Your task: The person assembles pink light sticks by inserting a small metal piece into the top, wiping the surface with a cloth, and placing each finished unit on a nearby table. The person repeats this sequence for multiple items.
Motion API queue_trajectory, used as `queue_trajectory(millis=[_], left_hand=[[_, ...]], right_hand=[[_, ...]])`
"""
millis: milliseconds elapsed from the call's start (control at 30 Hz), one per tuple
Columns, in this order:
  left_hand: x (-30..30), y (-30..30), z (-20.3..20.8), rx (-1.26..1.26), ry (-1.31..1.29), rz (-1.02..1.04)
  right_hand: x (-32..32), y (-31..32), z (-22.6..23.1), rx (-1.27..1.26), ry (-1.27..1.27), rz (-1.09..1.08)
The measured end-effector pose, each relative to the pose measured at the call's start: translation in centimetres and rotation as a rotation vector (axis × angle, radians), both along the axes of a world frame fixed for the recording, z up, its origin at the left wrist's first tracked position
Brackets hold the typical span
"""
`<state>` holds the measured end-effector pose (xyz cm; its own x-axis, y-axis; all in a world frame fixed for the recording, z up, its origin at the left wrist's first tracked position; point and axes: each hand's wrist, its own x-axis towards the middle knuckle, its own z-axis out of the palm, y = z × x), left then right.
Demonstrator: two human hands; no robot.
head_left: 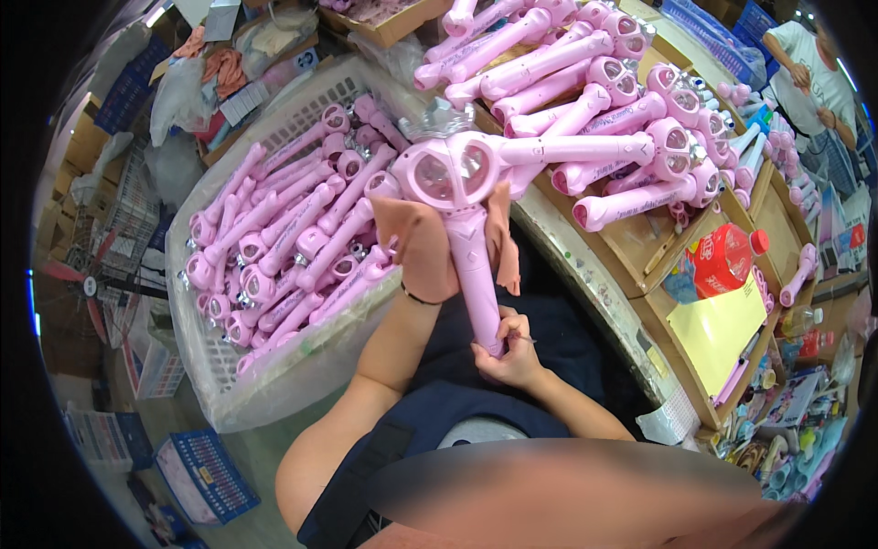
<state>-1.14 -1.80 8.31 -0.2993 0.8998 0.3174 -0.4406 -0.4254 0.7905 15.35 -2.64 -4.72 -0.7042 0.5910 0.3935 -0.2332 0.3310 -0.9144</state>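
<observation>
A pink toy wand (472,261) stands upright in front of me, its round head with clear windows at the top. My right hand (512,355) is closed around the lower end of its handle. Beside the head is my left hand (430,276), with a dark band at the wrist. It holds a peach-coloured cloth (502,245) that shows on both sides of the wand's neck; the cloth and wand hide most of the fingers. Another pink wand (581,149) lies on the bench just behind the held one's head.
To the left, a white plastic crate (203,366) lined with clear film holds many pink wands. More wands are piled on the wooden-trayed bench (585,274) at right, near a red-labelled bottle (722,261) and yellow paper (718,334). Another person (814,78) is at far right.
</observation>
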Motion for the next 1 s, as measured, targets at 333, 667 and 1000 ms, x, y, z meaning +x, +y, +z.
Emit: queue_trajectory(millis=[333, 667, 1000], left_hand=[[0.0, -0.1, -4.8, -0.11, 0.296, -0.032], [-1.0, -0.1, -2.8, -0.194, 0.13, -0.061], [0.4, 0.4, -2.4, -0.146, -0.372, -0.236]], right_hand=[[-0.3, 0.4, 0.2, 0.033, -0.042, -0.102], [0.4, 0.0, -0.6, 0.132, -0.051, -0.091], [1.0, 0.1, -1.8, 0.115, -0.042, -0.064]])
